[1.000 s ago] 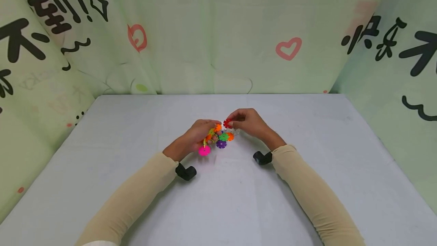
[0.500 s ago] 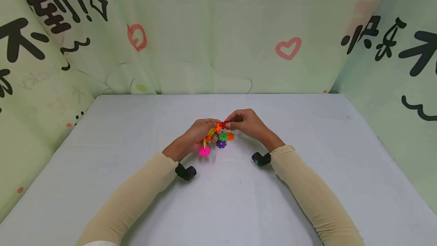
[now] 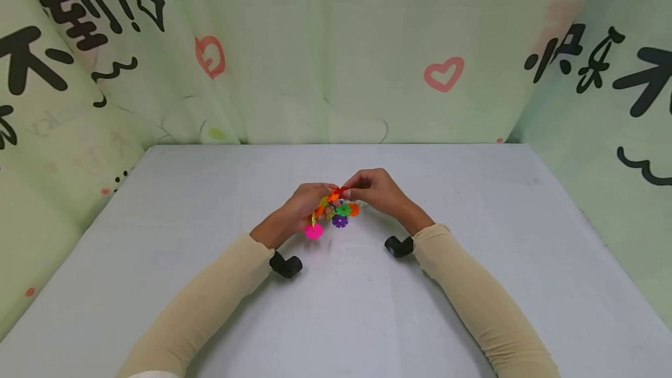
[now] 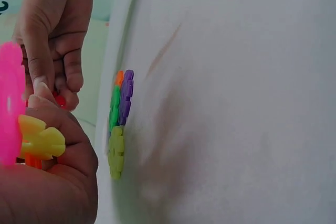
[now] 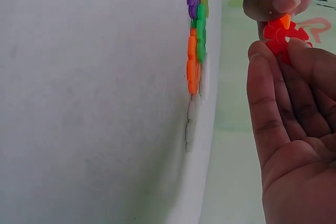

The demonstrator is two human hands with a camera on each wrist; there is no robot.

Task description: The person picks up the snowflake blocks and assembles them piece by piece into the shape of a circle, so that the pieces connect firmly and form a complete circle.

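Note:
In the head view my left hand (image 3: 301,209) grips a short chain of joined plastic snowflake discs. A pink disc (image 3: 314,231) hangs at its lower end, with a yellow disc (image 4: 42,139) beside it in the left wrist view. At the upper end an orange disc (image 3: 333,196) shows by the fingertips. My right hand (image 3: 379,192) pinches a red snowflake disc (image 5: 281,34) between thumb and fingers. The red disc meets the orange one edge to edge at an angle; how deep their slots engage cannot be seen.
Loose discs lie on the white table (image 3: 336,308) just under the hands: purple (image 3: 340,221), green (image 3: 343,209), orange (image 3: 354,209), yellow-green (image 4: 116,153) and whitish (image 5: 190,124). A printed pale green curtain (image 3: 325,51) rises behind the table's far edge and along both sides.
My right hand has moved left, bringing the red disc from a small distance away up against the orange disc of the chain. The left hand has stayed nearly still.

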